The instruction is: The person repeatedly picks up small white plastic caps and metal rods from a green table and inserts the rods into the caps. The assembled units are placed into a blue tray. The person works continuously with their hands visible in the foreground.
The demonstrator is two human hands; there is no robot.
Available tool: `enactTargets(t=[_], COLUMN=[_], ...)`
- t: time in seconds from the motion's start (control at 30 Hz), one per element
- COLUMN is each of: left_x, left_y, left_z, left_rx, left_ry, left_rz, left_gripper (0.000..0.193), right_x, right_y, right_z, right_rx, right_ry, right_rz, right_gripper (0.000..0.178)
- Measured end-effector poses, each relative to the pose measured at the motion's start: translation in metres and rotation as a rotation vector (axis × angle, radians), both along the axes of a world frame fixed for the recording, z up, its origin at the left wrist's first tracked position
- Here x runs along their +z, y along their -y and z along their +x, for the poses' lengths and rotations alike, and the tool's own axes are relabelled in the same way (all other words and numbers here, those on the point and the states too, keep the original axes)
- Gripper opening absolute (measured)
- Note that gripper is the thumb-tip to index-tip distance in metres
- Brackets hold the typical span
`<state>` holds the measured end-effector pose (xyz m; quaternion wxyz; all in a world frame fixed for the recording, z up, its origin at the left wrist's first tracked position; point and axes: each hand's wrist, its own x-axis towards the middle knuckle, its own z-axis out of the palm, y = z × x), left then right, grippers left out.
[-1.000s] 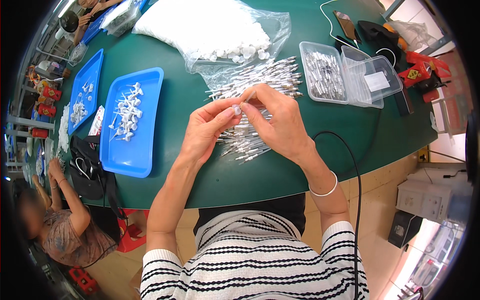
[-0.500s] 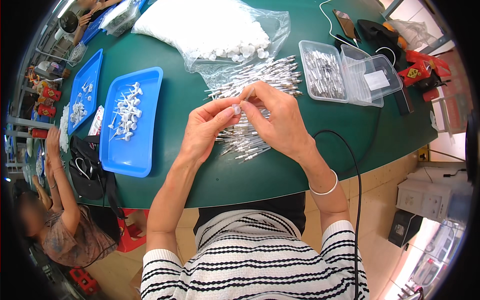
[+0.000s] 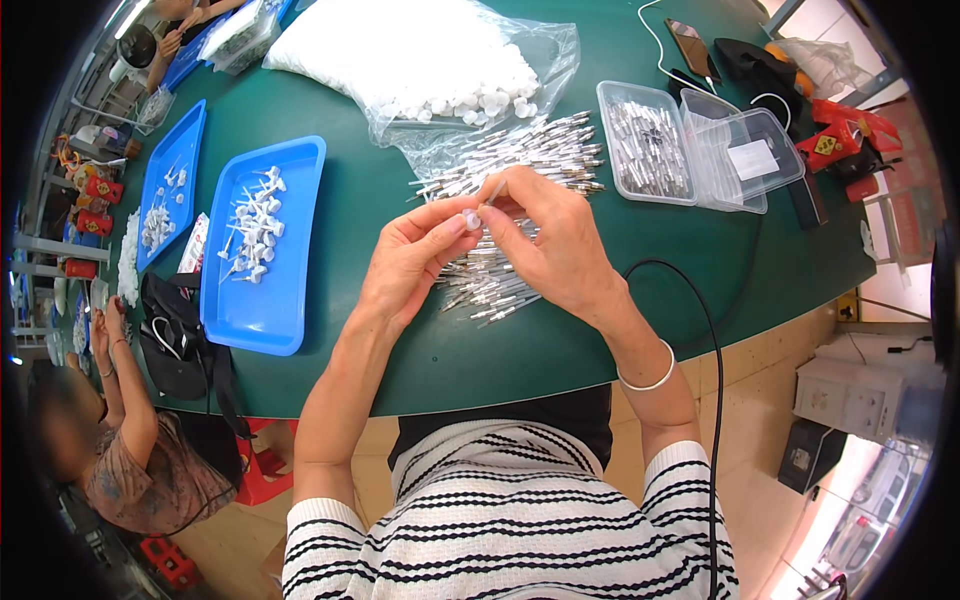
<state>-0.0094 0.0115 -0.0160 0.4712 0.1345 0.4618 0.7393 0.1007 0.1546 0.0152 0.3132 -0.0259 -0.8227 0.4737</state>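
Note:
Fingertips of both hands meet over a pile of thin white-and-metal rods (image 3: 540,150), part of which shows below them too (image 3: 492,285). My left hand (image 3: 408,258) pinches a small white plastic cap (image 3: 472,219) between thumb and forefinger. Closed on a thin white rod (image 3: 498,188) is my right hand (image 3: 558,240), its lower end up against the cap. Whether the rod sits inside the cap is hidden by the fingers. To the left, a blue tray (image 3: 262,325) holds several rods with white caps on their ends.
A large clear bag (image 3: 400,60) of white caps lies open at the back. Right of the pile stands a clear plastic box (image 3: 648,150) of rods beside its lid (image 3: 755,160). A second blue tray (image 3: 185,130), a black bag (image 3: 175,330) and a co-worker (image 3: 150,460) are at left.
My hands stay almost still, with the cap and rod held in the same place. The co-worker at left has shifted their hands slightly lower.

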Motion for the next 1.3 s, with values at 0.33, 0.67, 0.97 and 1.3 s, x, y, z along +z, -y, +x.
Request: enactTargets(t=[0.33,0.67,0.97,1.3], left_x=[0.001,0.0,0.004,0.007], left_y=[0.0,0.0,0.001,0.003], left_z=[-0.001,-0.002,0.001,0.007], left_rx=[0.013,0.012,0.091,0.15], left_ry=[0.106,0.147,-0.089,-0.361], left_rz=[0.027,0.057,0.052,0.05], left_gripper=[0.026,0.028,0.025,0.023], right_x=[-0.001,-0.006,-0.004,0.0], right_y=[0.002,0.002,-0.003,-0.001], right_z=[0.0,-0.002,0.004,0.006], right_rx=[-0.014,0.01,0.003,-0.029], right_ry=[-0.008,0.005,0.2,0.105], right_rz=[-0.019,-0.185,-0.24,0.079], right_gripper=[0.008,0.011,0.01,0.005])
